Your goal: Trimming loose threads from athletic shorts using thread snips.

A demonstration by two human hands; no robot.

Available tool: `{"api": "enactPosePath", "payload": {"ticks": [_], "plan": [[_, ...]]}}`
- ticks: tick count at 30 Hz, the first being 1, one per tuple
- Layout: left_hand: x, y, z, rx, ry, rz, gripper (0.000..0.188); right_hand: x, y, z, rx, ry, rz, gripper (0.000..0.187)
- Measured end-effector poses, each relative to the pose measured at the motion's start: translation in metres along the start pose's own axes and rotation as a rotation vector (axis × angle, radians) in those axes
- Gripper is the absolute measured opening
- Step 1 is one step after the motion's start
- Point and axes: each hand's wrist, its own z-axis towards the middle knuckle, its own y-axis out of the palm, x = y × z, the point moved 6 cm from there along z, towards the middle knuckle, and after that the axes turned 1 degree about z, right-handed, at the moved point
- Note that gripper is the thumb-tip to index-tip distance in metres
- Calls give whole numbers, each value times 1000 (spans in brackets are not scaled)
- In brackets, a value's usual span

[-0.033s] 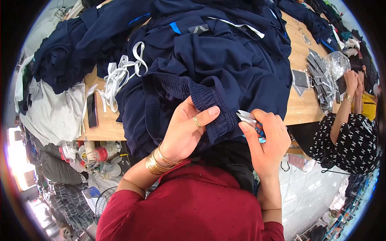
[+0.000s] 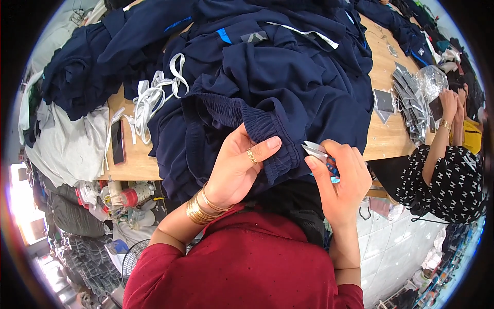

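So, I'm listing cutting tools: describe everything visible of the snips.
The snips have two pale, metallic-looking pointed blades, slightly parted, tips aimed left. What shows of the mostly hidden handle looks partly blue. The right hand grips them, just right of the gathered navy waistband; whether they touch it is unclear.

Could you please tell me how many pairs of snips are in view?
1: the snips in the right hand, near the gathered navy fabric the left hand holds; others may be hidden.
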Motion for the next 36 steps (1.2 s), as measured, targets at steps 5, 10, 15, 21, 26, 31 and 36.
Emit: {"api": "enactPosePath", "payload": {"ticks": [5,10,15,21,26,31,36], "plan": [[1,0,-1,1,32,22,21,-1,1,1,3,-8,-31,23],[2,1,-1,4,59,43,22,-2,0,1,16,-25,-47,23],[2,0,-1,4,85,62,24,-3,0,1,8,-25,-60,22],[2,1,0,-12,85,39,25,-1,0,1,9,-7,-40,20],[2,1,0,-3,75,30,26,1,-3,1,17,40,-12,19],[3,0,-1,0,78,40,25,0,-2,1,12,11,-5,20],[3,2,-1,-3,81,41,24,-1,-2,1,7,5,-18,21]]}}
